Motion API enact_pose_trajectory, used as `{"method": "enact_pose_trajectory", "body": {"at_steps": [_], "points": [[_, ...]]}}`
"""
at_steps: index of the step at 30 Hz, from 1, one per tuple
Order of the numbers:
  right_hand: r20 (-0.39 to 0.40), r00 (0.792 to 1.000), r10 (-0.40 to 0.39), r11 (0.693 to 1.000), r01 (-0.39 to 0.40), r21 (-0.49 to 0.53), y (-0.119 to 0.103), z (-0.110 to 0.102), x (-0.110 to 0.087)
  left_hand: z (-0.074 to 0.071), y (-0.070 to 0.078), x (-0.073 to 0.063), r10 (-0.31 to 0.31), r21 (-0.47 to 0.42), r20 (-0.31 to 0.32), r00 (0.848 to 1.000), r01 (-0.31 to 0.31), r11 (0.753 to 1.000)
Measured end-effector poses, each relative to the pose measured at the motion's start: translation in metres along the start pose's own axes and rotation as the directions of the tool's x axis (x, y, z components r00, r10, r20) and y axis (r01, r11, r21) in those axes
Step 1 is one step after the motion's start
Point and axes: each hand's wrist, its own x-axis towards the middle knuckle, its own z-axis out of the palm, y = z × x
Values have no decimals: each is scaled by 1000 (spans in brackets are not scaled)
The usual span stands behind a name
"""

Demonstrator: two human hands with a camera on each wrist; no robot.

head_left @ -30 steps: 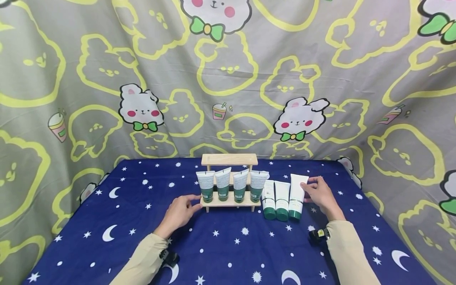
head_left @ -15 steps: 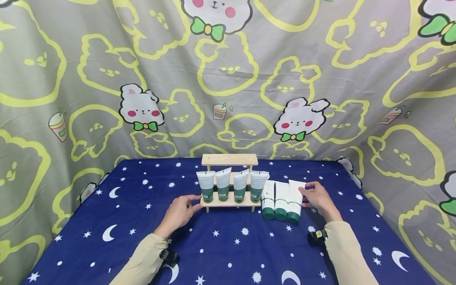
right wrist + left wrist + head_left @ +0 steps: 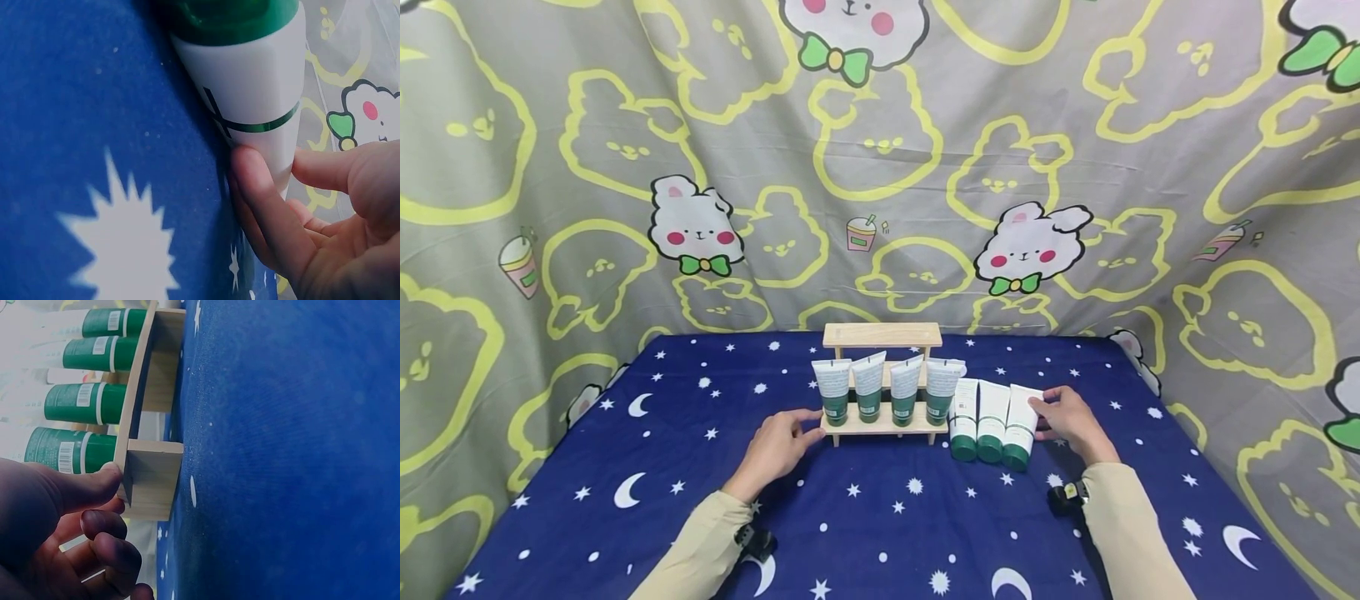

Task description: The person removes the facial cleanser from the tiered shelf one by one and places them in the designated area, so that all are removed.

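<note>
Right grip (image 3: 1072, 421) pinches the outer tube (image 3: 1021, 421); left grip (image 3: 777, 446) pinches the rack (image 3: 886, 430). Tube likely light, squeezable: hold sides gently.

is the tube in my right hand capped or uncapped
Capped: the green cap sits on the white tube, at the end nearest you.

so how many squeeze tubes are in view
7: four squeeze tubes cap-down on the wooden rack's lowest shelf, three tubes side by side right of it, the rightmost held by the right hand; others may be hidden.
</note>
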Motion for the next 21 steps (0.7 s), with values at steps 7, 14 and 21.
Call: {"method": "enact_pose_trajectory", "body": {"at_steps": [7,14,21], "points": [[-1,1000,-2,999,2,-52,-1,3,-1,0,1,0,-8,1,4,1000,8,1000],[21,1000,-20,998,21,-60,-4,4,-4,-1,1,0,-5,-5,0,1000,5,1000],[52,998,-26,995,31,-93,-6,1,-6,0,1,0,-3,-5,3,1000,3,1000]]}}
